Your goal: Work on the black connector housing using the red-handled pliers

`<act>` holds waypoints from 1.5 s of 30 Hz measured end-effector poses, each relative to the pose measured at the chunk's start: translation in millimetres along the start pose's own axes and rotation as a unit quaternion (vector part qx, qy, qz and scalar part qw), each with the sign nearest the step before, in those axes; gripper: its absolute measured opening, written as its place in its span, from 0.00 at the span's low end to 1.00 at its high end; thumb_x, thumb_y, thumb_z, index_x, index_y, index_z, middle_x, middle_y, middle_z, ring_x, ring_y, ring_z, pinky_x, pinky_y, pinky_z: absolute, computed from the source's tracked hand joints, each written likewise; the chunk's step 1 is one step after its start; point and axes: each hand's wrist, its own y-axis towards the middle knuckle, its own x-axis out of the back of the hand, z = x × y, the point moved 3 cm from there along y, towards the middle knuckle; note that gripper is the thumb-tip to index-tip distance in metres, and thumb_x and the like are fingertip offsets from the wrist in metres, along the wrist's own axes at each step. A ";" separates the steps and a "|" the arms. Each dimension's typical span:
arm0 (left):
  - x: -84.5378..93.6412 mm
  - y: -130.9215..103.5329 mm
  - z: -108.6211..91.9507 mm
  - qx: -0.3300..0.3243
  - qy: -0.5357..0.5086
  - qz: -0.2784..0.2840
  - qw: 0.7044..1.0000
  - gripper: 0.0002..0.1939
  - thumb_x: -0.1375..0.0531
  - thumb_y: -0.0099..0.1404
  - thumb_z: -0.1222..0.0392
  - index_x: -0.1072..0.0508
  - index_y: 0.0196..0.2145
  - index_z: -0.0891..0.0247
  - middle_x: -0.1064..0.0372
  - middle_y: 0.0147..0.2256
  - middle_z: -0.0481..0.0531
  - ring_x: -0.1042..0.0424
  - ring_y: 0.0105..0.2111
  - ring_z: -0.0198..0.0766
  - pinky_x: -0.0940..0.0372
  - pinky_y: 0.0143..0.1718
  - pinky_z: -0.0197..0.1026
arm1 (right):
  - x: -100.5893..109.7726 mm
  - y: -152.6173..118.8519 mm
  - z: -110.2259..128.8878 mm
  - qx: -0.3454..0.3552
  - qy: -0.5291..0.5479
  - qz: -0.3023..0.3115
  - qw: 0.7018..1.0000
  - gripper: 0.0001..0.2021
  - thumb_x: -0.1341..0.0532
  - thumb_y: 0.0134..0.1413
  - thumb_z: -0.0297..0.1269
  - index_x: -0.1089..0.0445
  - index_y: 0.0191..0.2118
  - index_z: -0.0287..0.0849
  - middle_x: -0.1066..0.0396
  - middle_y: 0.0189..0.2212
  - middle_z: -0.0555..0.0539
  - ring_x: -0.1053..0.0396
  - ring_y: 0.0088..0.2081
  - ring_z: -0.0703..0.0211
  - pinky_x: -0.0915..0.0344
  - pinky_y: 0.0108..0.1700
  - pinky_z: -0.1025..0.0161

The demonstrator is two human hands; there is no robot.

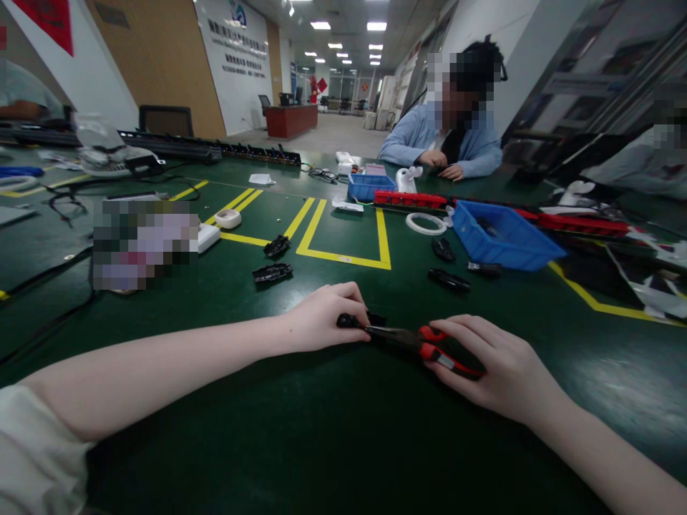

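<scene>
My left hand (327,316) is closed around a small black plastic part (348,321), low over the green table. In my right hand (491,361) is a pair of needle-nose pliers (429,346) with red and black handles. Its jaws point left and meet the black part beside my left fingertips; whether they grip it I cannot tell. Beyond my left hand lie two similar black parts, one nearer (273,272) and one farther (277,247). Several more rest ahead of my right hand, among them a long one (449,280) and a short one (443,249).
A blue bin (504,239) holding black parts stands ahead on the right, beside a roll of white tape (426,224). Farther back are a smaller blue bin (370,187) and a long red strip (411,200). A co-worker (445,143) sits across the table.
</scene>
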 end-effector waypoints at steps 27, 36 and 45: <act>-1.3 0.2 -0.7 0.009 0.008 -0.005 1.000 0.05 0.32 0.65 0.61 0.22 0.38 0.64 0.33 0.43 0.52 0.29 0.43 0.41 0.33 0.44 0.44 | 3.3 5.8 -1.6 0.001 -0.007 0.054 0.999 0.16 0.39 0.61 0.44 0.29 0.50 0.40 0.25 0.40 0.41 0.23 0.34 0.55 0.25 0.33 0.60; -2.1 0.1 0.8 -0.001 0.016 -0.007 1.000 0.05 0.32 0.66 0.60 0.22 0.38 0.63 0.34 0.43 0.52 0.29 0.42 0.40 0.33 0.43 0.43 | 7.3 3.9 -4.0 0.001 -0.013 0.056 0.998 0.17 0.39 0.60 0.45 0.28 0.50 0.40 0.25 0.40 0.41 0.24 0.34 0.54 0.26 0.33 0.60; -2.2 0.3 1.0 0.016 0.006 -0.005 1.000 0.05 0.32 0.65 0.61 0.22 0.37 0.64 0.33 0.43 0.52 0.29 0.43 0.41 0.33 0.45 0.45 | 2.7 5.6 3.4 -0.003 -0.015 0.059 0.998 0.17 0.40 0.61 0.44 0.28 0.50 0.39 0.25 0.40 0.41 0.24 0.33 0.55 0.26 0.32 0.60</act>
